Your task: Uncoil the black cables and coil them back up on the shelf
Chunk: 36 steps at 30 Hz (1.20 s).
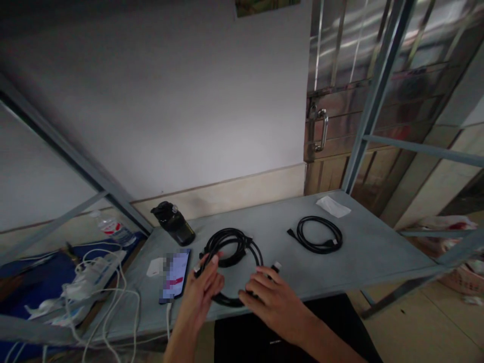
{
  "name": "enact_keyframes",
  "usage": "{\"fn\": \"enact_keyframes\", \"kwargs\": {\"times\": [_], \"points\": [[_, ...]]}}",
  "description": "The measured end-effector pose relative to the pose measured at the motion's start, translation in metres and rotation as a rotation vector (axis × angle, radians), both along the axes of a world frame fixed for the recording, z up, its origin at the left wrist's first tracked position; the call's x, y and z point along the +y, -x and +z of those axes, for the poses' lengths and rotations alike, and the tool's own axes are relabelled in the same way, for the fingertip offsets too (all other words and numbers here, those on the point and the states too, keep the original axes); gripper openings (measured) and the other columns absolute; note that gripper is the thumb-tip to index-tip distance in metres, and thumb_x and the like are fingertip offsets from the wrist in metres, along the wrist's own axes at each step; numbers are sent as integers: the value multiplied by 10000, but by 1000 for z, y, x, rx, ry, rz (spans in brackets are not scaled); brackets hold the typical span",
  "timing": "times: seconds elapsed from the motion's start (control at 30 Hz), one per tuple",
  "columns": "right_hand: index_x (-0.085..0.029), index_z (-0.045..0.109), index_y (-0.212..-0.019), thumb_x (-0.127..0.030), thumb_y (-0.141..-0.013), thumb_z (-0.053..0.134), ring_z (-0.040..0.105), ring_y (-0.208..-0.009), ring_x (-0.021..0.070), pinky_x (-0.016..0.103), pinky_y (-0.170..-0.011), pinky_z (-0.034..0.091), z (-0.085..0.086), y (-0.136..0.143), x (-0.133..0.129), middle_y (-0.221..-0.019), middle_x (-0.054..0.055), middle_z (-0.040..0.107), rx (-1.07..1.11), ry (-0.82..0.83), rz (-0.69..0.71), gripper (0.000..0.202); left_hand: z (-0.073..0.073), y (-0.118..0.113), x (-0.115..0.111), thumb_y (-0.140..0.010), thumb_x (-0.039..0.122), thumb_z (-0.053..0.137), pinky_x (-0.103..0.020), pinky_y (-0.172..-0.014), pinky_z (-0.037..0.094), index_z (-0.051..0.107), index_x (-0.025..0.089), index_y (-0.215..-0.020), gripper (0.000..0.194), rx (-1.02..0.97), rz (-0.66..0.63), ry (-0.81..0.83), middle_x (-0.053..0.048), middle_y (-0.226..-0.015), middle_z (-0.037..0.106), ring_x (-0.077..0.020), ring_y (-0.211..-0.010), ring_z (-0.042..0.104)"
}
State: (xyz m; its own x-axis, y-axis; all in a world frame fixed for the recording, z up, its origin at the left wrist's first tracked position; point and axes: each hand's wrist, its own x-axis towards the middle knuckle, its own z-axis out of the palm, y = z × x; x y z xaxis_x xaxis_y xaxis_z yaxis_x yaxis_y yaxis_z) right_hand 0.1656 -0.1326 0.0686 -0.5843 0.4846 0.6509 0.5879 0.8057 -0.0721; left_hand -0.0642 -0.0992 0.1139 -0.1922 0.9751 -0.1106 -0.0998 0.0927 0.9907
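here we are mid-coiling the black cable (230, 252) at the table's (370, 247) near edge: left hand (202, 292) pinching one plug end, right hand (270, 300) pressing the loop flat. next, we judge, tuck the ends in.

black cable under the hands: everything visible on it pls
The black cable is a thin, rubbery-looking cord wound into a few loose round loops, lying flat near the front edge of the grey table. The left hand pinches one plug end; the right hand rests on the loop's near side by another plug.
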Motion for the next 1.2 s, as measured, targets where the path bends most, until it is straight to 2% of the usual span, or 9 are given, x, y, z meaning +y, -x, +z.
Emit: {"fn": "enact_keyframes", "kwargs": {"times": [0.07,0.17,0.23,0.3,0.4,0.6,0.77,1.0,1.2], "points": [[-190,728,-1299,-190,-1144,625,684,-1182,232,461,-1281,470,2,10,34,-1134,65,770,-24,31,-33,185,-5,11,45,-828,780,793,-310,-531,445,744,204,-1226,701,268,87,-134,118,-624,359,-117,-482,348],[-157,674,-1486,-163,-1092,690,645,-1358,280,472,-1277,486,-23,27,65,-1376,120,745,-53,116,-102,394,-24,26,83,-702,809,840,-542,-858,603,662,183,-1301,885,435,271,-219,-48,-901,657,-297,-843,674],[-172,604,-1599,-203,-1078,723,597,-1458,311,496,-1284,487,-48,32,67,-1544,142,676,-14,168,-165,536,-42,33,86,-684,823,833,-722,-1176,456,648,176,-1300,913,541,373,-294,-210,-1271,681,-464,-1331,614],[-194,570,-1642,-233,-1089,703,588,-1481,310,489,-1263,513,-70,25,57,-1603,141,644,40,202,-212,571,-62,40,76,-808,765,788,-752,-1325,274,650,185,-1349,805,646,398,-377,-254,-1524,592,-493,-1570,442],[-261,463,-1729,-190,-1082,657,552,-1536,300,480,-1275,506,-90,-10,36,-1698,110,574,46,214,-278,679,-85,49,52,-1040,562,694,-737,-1310,355,621,258,-1492,550,1029,275,-632,-191,-1610,580,-431,-1561,494],[-262,555,-1623,-352,-1165,547,606,-1467,329,525,-1197,543,-102,-144,37,-1590,143,632,90,128,-487,467,-101,49,39,-1024,444,796,-613,-1183,571,654,321,-1534,544,1344,-85,-867,-124,-1630,628,-398,-1511,566],[-219,665,-1433,-703,-1119,562,689,-1239,401,601,-1034,587,-111,-235,57,-1373,183,703,134,5,-703,586,-104,45,48,-1089,439,702,-608,-1124,594,719,330,-1425,353,1397,18,-883,-116,-1537,683,-388,-1399,644],[-289,724,-1362,-491,-1172,582,704,-1230,311,500,-1087,572,-111,-240,56,-1311,100,724,105,119,-597,312,-99,43,50,-1072,664,636,-692,-1128,525,647,233,-1435,563,1475,246,-766,-207,-1413,702,-451,-1287,678],[-272,749,-1218,-561,-1172,544,679,-1198,342,534,-1060,550,-108,-241,52,-1242,112,717,125,135,-644,358,-103,48,54,-1085,726,553,-655,-1100,529,644,228,-1386,589,1440,211,-705,-186,-1370,704,-434,-1259,676]]}}
